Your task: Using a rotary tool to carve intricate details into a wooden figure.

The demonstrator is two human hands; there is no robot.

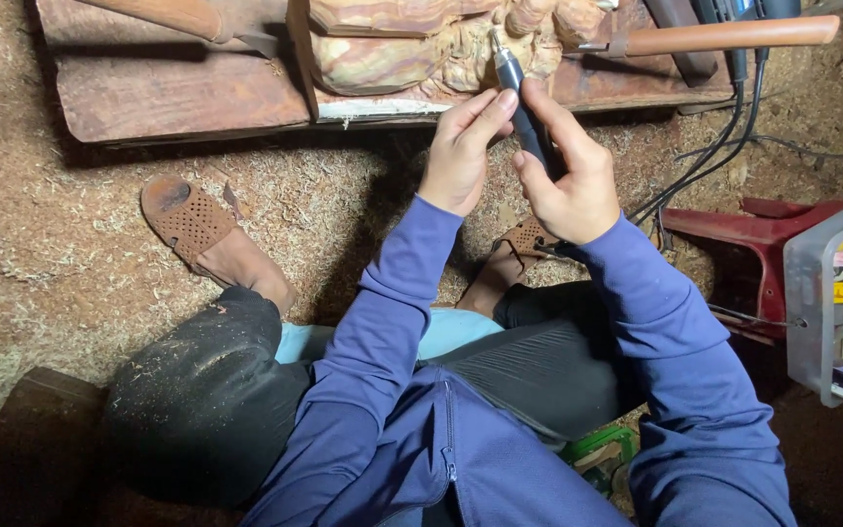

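Floor [60, 263] covered throughout in pale sawdust and wood shavings. Low reddish-brown wooden surface [178, 93] at top of view. Black cables [704, 156] trail across the floor. Red stand [753, 244] at right. Lighting dim, shadows at lower corners.

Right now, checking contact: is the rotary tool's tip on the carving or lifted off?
On it: the rotary tool tip meets the wood carving.
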